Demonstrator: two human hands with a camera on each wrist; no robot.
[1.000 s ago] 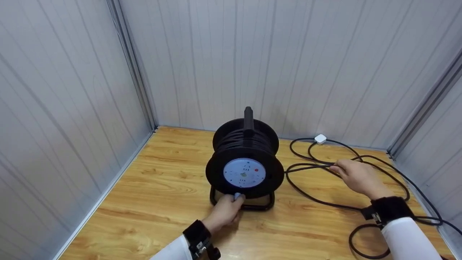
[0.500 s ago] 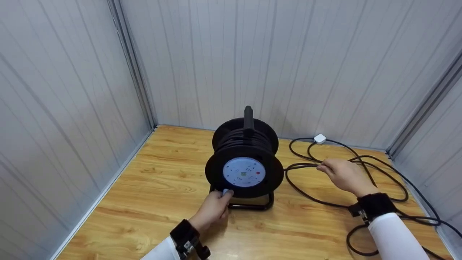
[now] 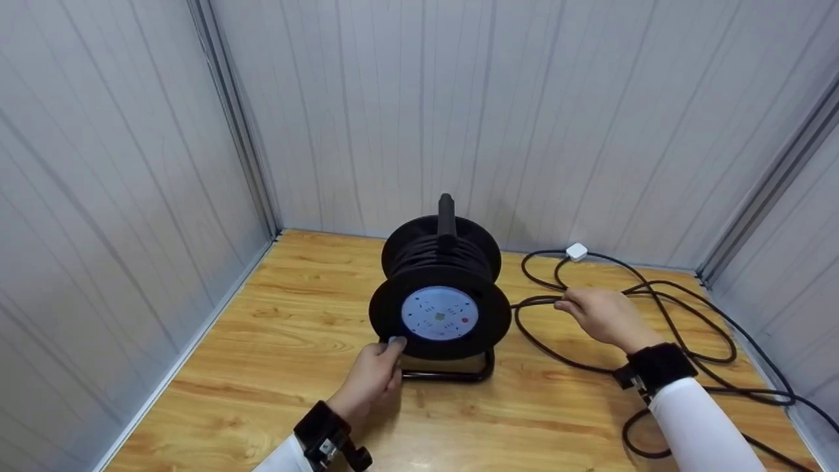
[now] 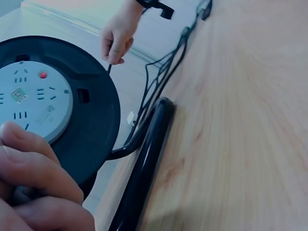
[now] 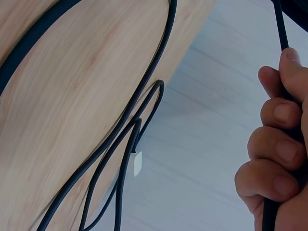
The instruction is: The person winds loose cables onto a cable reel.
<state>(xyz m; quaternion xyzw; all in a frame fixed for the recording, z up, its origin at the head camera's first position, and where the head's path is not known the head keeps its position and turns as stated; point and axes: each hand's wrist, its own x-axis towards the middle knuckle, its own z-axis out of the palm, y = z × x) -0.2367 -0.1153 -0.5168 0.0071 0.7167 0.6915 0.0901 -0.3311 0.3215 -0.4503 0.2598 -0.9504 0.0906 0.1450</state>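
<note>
A black cable reel point(image 3: 484, 318) with a pale blue socket panel point(image 3: 439, 313) stands upright on its tubular frame. At the lower left of its front disc, my left hand point(image 3: 367, 377) grips the small light-coloured crank knob point(image 3: 396, 340); in the left wrist view the curled fingers point(image 4: 43, 178) mostly hide it. To the right of the reel, my right hand point(image 3: 606, 318) holds the black cable point(image 5: 281, 29). All its fingers curl round the cable in the right wrist view, with a taut length running on towards the reel.
Loose loops of cable point(image 3: 714, 334) lie over the wooden surface point(image 3: 295, 314) on the right. A white plug point(image 3: 577, 252) sits near the back wall point(image 3: 393, 98). Panelled walls also enclose the left and right sides. The reel's carrying handle point(image 3: 446, 216) sticks up.
The reel has turned clockwise, its knob going from the bottom to the lower left with my left hand on it. My right hand has moved left, closer to the reel.
</note>
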